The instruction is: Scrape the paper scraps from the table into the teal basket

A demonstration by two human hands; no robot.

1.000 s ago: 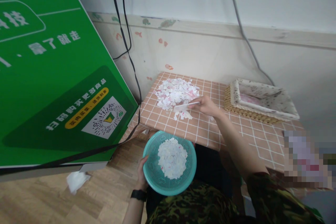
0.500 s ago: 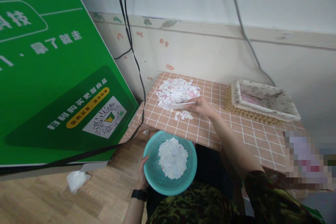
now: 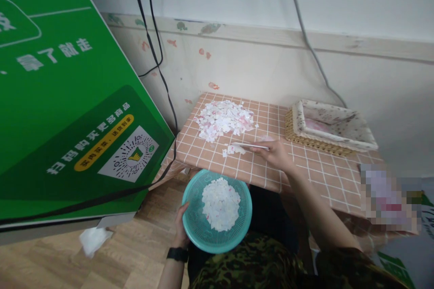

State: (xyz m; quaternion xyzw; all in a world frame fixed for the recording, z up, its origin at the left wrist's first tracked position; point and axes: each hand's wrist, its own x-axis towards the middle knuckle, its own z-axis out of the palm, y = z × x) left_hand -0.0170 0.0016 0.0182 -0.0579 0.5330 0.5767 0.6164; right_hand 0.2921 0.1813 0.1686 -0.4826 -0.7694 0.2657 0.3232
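Note:
My left hand (image 3: 182, 226) grips the left rim of a round teal plastic colander (image 3: 190, 207), held just below the table's front edge. Small white paper scraps (image 3: 221, 204) are heaped in its bottom. Over the table, my right hand (image 3: 275, 154) is closed on a thin flat white card (image 3: 252, 145), seen nearly edge-on. Below the card's left end lie a few loose scraps (image 3: 233, 149), close to the front edge. A larger pile of white and pinkish paper scraps (image 3: 224, 118) spreads behind them at the table's back left.
The table wears a brown checked cloth (image 3: 271, 176). A cloth-lined wicker basket (image 3: 301, 137) stands at the back right, against the wall. A tall green panel (image 3: 84, 76) rises at left, with a black cable (image 3: 166, 83) hanging before it. White plastic (image 3: 95, 240) lies on the floor.
My right hand has drawn the card from the large pile toward the front right, over the few loose scraps. The left hand still holds the colander. The view has shifted slightly.

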